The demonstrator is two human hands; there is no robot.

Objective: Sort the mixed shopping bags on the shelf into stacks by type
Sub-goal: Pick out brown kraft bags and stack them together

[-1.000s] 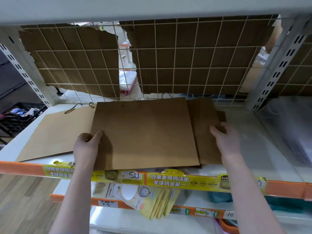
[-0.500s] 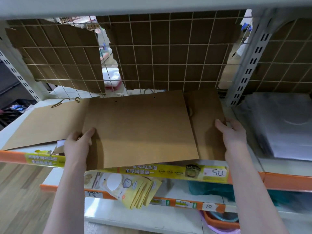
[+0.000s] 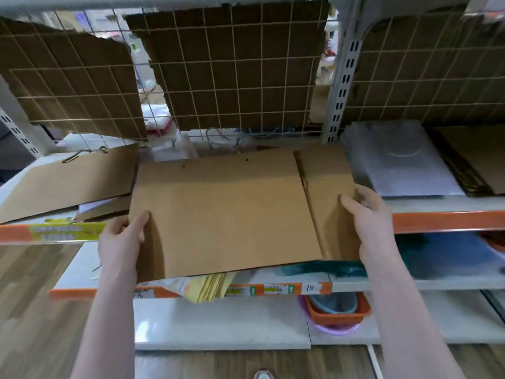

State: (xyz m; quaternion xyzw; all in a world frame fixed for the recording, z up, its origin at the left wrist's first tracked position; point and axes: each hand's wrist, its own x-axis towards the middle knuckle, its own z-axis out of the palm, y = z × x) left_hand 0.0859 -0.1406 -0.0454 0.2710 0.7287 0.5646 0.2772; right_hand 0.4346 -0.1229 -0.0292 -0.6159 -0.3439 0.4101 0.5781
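Flat, matte brown paper bag point(image 3: 224, 214) gripped between left hand point(image 3: 120, 242) and right hand point(image 3: 369, 220), fingers point(image 3: 348, 201) clenched on opposite edges.

A white wire grid point(image 3: 246, 77) backs the shelving, with torn brown cardboard sheets point(image 3: 73, 86) behind it. A slotted grey upright point(image 3: 343, 86) stands to the right of centre. On the lower shelf, yellow packets point(image 3: 207, 287) hang over the orange edge beside a handwritten "10" tag point(image 3: 310, 287). Beneath sits an orange basket point(image 3: 338, 313) inside a purple basin point(image 3: 336, 330), above wood-patterned flooring point(image 3: 32, 310).
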